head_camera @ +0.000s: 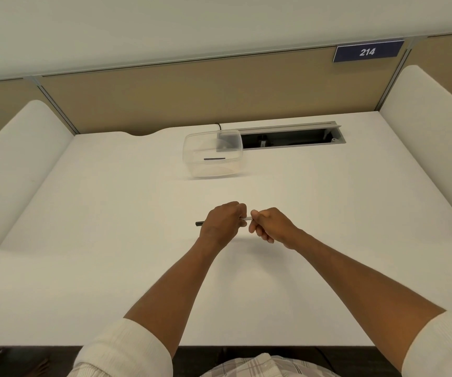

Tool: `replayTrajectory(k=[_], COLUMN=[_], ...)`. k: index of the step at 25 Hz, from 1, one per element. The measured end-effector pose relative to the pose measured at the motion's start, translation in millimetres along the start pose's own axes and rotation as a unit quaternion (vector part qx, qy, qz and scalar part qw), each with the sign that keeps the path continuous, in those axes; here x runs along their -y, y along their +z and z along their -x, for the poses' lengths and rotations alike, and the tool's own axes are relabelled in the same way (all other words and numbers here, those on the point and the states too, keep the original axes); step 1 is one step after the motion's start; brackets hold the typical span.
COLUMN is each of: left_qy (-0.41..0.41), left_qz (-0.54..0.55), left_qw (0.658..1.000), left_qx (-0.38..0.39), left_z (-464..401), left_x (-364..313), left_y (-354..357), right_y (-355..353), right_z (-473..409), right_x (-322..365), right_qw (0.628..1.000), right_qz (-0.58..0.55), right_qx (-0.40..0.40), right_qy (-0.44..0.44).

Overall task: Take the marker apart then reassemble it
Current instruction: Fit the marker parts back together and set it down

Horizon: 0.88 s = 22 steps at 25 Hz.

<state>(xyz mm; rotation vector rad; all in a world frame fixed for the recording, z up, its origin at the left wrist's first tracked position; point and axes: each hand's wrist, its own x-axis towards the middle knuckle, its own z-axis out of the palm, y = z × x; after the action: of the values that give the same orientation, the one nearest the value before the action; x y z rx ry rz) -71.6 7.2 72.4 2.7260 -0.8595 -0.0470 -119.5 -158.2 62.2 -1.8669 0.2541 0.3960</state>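
Both hands hold a slim marker level above the middle of the white desk [110, 240]. My left hand [223, 223] is closed around the marker, and its black end [199, 223] sticks out to the left of the fist. My right hand [269, 224] pinches the other end. A short whitish stretch of the marker [247, 218] shows in the small gap between the two hands. The rest of the marker is hidden inside my fingers.
A clear plastic container [212, 153] stands at the back of the desk, with a thin dark stick [214, 158] lying inside it. Right of it is an open cable slot [290, 137]. White side panels and a tan partition wall surround the desk.
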Motion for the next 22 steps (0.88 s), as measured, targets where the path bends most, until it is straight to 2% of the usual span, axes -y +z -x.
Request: replayTrajectory(k=[6,10,17,22], left_qy=[-0.024,-0.030,-0.020,-0.014], left_qz=[0.015,0.023,0.022,0.033], left_qw=[0.999,0.999,1.000,0.999], left_qx=[-0.017,-0.016,-0.009,-0.008], left_z=[1,1,1,1], left_x=[5,6,1,-1], left_y=[-4,-5,-6,-7], right_y=[-12,-18,-11,-8], right_z=[-2,-2,-6,-5], right_x=[-5,-7,-3,-1], right_qw=[0.984,0.969,0.936,0.923], right_qz=[0.080,0.138,0.230,0.278], right_qx=[-0.097,-0.094,-0.111,-0.087], right_qy=[-0.122,-0.184,-0.243,-0.251])
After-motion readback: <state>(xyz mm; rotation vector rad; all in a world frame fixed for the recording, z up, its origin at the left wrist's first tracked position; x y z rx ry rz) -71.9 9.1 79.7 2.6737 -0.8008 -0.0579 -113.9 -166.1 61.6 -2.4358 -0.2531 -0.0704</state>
